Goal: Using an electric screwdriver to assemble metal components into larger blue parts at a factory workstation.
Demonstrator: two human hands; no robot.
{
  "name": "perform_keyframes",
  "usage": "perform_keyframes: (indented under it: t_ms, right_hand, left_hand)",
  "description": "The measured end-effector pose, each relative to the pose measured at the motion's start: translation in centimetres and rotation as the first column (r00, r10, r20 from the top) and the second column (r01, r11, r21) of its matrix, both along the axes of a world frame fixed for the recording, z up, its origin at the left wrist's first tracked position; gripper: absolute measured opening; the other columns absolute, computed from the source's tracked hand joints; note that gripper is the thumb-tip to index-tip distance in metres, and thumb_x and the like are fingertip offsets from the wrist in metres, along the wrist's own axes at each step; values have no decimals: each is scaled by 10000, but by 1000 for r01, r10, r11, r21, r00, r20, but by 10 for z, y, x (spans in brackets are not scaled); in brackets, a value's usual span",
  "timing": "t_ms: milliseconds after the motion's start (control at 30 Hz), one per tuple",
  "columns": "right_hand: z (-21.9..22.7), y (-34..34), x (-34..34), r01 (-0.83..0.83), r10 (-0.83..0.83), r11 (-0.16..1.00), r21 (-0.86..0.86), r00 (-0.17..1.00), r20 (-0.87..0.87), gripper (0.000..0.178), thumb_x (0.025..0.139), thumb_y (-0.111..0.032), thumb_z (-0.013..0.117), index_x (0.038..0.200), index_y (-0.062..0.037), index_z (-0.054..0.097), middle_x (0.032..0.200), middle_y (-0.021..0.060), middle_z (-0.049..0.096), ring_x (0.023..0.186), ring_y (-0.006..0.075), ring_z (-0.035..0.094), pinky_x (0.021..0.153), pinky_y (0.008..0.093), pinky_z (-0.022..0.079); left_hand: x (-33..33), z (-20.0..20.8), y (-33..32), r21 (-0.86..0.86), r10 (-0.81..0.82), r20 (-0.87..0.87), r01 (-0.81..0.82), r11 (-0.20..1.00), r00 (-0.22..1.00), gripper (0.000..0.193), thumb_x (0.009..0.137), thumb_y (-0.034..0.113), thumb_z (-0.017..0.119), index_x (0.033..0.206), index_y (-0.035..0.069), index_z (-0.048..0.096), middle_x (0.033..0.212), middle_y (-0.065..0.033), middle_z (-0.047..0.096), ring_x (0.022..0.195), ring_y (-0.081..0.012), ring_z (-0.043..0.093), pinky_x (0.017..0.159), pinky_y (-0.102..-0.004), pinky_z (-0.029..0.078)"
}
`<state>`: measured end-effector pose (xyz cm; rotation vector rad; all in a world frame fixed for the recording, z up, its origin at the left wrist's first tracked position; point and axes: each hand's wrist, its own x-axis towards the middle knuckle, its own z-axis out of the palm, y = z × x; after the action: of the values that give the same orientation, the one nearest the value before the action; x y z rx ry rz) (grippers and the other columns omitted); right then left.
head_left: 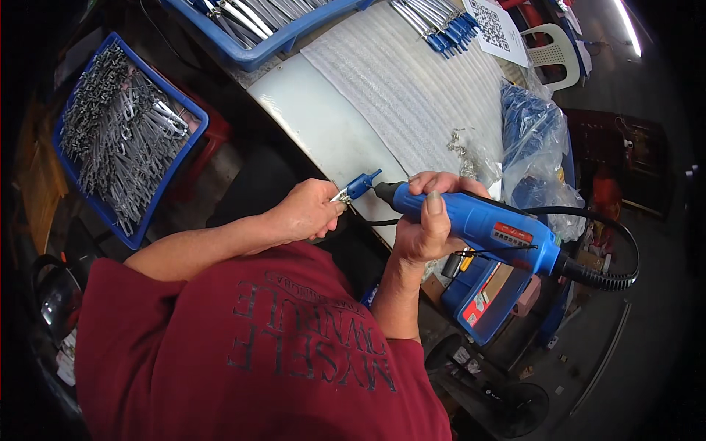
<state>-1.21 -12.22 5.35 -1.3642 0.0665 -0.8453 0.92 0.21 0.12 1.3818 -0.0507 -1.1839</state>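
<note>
The left hand (pixel 312 209) clamps its fingers on a blue-ended silver rod (pixel 357 187), positioned over the near edge of the desk (pixel 309 110). The right hand (pixel 434 220) is wrapped around a blue power tool (pixel 478 224), nose beside the blue end; contact cannot be confirmed. Progress, as judged: this unit is mid-operation; the blue-ended bundle (pixel 445 33) toward the far edge appears complete; silver pieces in the tray (pixel 250 57) at the left end probably remain.

I saw a silver-and-blue piece (pixel 359 187) tilted upward just left of the slanting, black-nosed blue power tool (pixel 478 224).
</note>
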Motion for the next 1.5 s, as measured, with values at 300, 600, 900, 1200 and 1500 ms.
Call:
perform_keyframes:
  t_ms: [300,600,900,1200,1500]
  right_hand:
    - [2,6,10,44,-48,997,-66,997,-57,367,618,25,542,937,-47,376,621,77,432,470,169,444,462,287,412]
    - [3,4,8,4,-8,999,-54,998,-63,387,611,28,527,951,-59,366,649,84,440,488,171,445,466,301,421]
    - [9,5,7,-30,30,1000,3,1000,-2,409,601,21,514,975,-64,371,646,75,432,502,173,440,478,298,410]
    - [6,3,8,2,-2,1000,-2,1000,-10,369,596,0,526,935,-37,382,636,80,429,501,178,445,484,300,407]
    - [2,13,13,-5,4,999,-38,1000,-25,369,618,17,548,939,-37,375,650,76,432,508,154,438,452,283,413]
  left_hand:
    - [0,-3,-2,-14,-6,-4,6,1000,1000,174,805,122,414,656,39,447,546,-3,453,411,-48,399,347,-187,310]
    - [1,-1,1,6,-13,-42,13,1000,999,163,808,131,411,684,38,460,554,-6,454,415,-52,398,341,-187,305]
    - [0,-4,0,10,-13,-10,13,1000,1000,165,811,124,411,685,30,463,554,-6,451,421,-51,389,354,-183,306]
    - [-1,-2,-1,17,-24,0,24,1000,1000,180,813,127,411,663,37,451,552,-7,452,418,-51,389,353,-185,307]
    - [-1,-3,-1,-2,8,-12,-8,1000,1000,179,813,131,414,663,43,454,551,-3,450,421,-48,389,347,-185,299]
